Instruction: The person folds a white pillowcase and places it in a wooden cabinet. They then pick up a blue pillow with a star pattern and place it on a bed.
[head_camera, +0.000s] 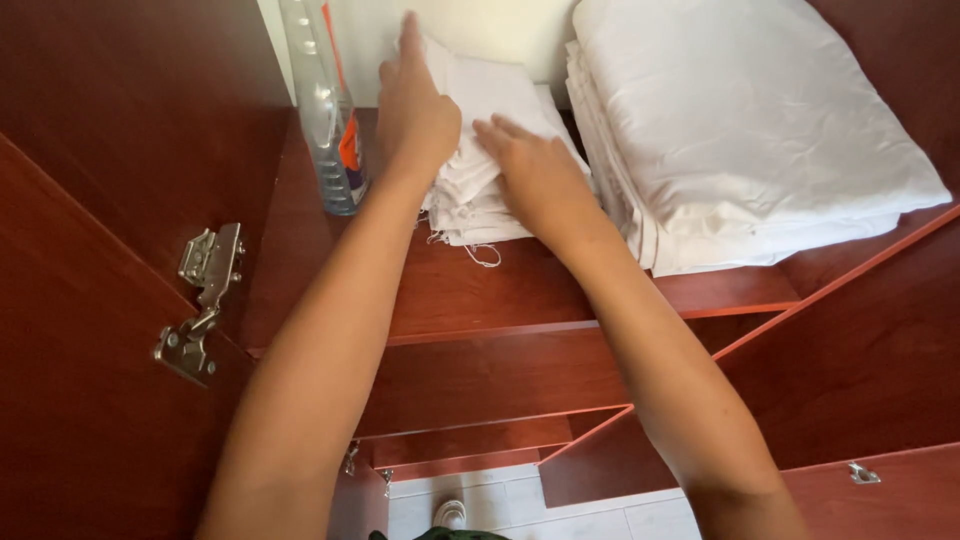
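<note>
Both hands rest on a small stack of folded white cloths with frayed edges (478, 150), which sits on the reddish-brown wooden wardrobe shelf (470, 290) near its front edge, between a clear plastic spray bottle (325, 110) and a large pile of folded white sheets (740, 120). The left hand (415, 105) lies flat with fingers spread along the stack's left side; the right hand (535, 165) presses open-palmed on top, gripping nothing. This looks like squaring the stack; a next move would call for even pressure. The bottle's top is cut off, and the stack's rear is hidden.
</note>
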